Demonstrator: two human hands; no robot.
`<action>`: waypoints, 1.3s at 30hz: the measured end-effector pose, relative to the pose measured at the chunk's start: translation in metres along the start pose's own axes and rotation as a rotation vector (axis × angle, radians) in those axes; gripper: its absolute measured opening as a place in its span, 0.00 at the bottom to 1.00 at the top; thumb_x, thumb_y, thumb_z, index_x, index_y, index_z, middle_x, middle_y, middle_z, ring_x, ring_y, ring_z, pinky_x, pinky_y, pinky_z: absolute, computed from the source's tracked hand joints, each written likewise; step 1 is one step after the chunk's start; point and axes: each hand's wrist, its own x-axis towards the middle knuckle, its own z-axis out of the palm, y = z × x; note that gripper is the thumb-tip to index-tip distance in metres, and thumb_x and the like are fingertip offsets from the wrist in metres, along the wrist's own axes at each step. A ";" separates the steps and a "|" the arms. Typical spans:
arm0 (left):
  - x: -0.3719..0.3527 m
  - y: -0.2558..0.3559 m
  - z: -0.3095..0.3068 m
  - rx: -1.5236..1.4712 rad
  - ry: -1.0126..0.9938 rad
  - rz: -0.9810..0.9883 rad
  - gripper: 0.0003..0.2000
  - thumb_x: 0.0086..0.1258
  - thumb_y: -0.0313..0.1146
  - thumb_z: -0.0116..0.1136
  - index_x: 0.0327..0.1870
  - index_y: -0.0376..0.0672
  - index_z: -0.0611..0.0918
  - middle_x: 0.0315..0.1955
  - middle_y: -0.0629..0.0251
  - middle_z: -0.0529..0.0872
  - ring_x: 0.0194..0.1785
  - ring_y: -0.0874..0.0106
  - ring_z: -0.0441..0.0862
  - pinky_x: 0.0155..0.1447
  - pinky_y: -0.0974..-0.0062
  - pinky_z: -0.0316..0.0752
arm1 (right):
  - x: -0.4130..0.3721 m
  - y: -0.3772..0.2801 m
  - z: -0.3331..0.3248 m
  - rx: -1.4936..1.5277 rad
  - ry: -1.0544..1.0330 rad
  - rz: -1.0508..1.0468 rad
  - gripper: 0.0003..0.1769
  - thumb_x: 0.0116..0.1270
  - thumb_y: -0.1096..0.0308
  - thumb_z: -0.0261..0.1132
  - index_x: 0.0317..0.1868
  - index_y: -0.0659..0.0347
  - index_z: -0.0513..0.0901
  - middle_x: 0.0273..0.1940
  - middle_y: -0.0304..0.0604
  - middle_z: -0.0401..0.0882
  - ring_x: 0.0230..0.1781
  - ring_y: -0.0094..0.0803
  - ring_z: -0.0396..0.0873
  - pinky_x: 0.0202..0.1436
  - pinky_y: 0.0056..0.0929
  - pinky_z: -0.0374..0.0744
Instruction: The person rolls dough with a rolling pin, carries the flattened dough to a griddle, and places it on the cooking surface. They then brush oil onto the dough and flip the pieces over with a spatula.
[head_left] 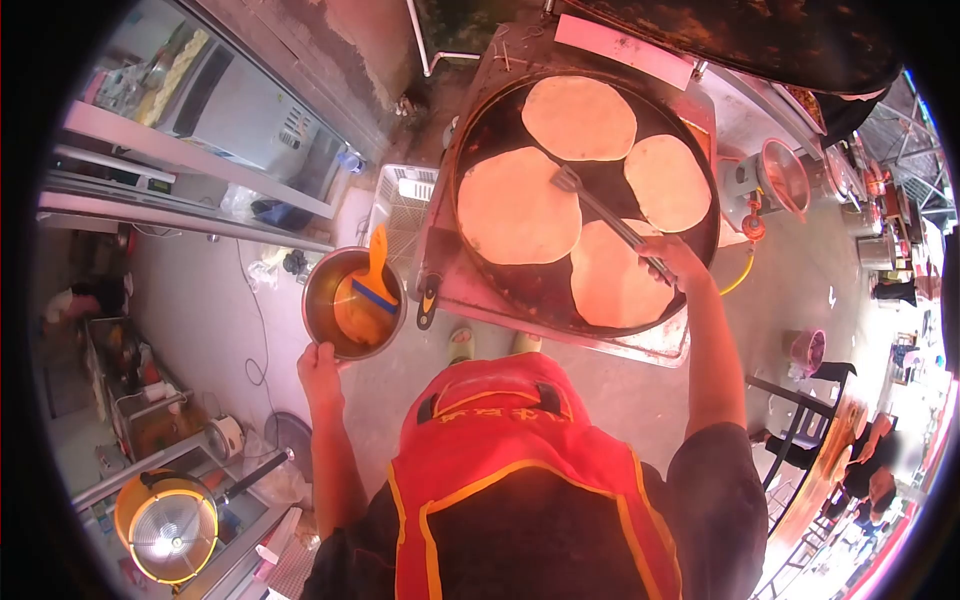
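Four flat rounds of dough lie on a large round dark griddle (505,258). My right hand (672,262) is closed round the handle of metal tongs (610,215), whose tips rest at the edge of the left dough round (515,210). The hand is over the lower round (615,285). The top round (578,118) and the right round (667,183) lie beyond. My left hand (320,372) grips the rim of a metal bowl (318,300) left of the griddle. In the bowl are yellowish liquid and a brush with an orange handle (377,256).
A white plastic basket (408,188) stands left of the griddle. A black-handled tool (428,303) lies at its lower left edge. Right of it are a gas valve with a yellow hose (742,277) and a pink bucket (807,350). Another person (875,470) is at the lower right.
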 end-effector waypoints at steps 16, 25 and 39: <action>-0.016 0.000 -0.006 -0.079 0.039 -0.092 0.11 0.66 0.30 0.48 0.36 0.30 0.78 0.31 0.64 0.80 0.30 0.77 0.77 0.39 0.76 0.81 | -0.064 0.010 0.004 -0.558 0.495 -0.504 0.18 0.60 0.63 0.63 0.49 0.61 0.79 0.27 0.48 0.78 0.24 0.28 0.78 0.31 0.31 0.75; 0.012 -0.006 -0.026 -0.080 0.015 0.017 0.11 0.66 0.30 0.47 0.36 0.30 0.78 0.30 0.64 0.80 0.31 0.77 0.77 0.39 0.76 0.80 | -0.099 0.045 0.223 -0.396 0.119 -0.564 0.31 0.62 0.70 0.62 0.65 0.66 0.62 0.48 0.56 0.73 0.49 0.50 0.75 0.51 0.44 0.74; 0.035 0.027 -0.047 -0.217 -0.113 0.000 0.13 0.67 0.31 0.48 0.38 0.27 0.79 0.30 0.61 0.82 0.33 0.74 0.81 0.37 0.76 0.80 | 0.007 0.089 0.349 -0.939 0.585 -0.698 0.39 0.56 0.70 0.63 0.67 0.70 0.57 0.58 0.60 0.65 0.54 0.53 0.66 0.60 0.44 0.67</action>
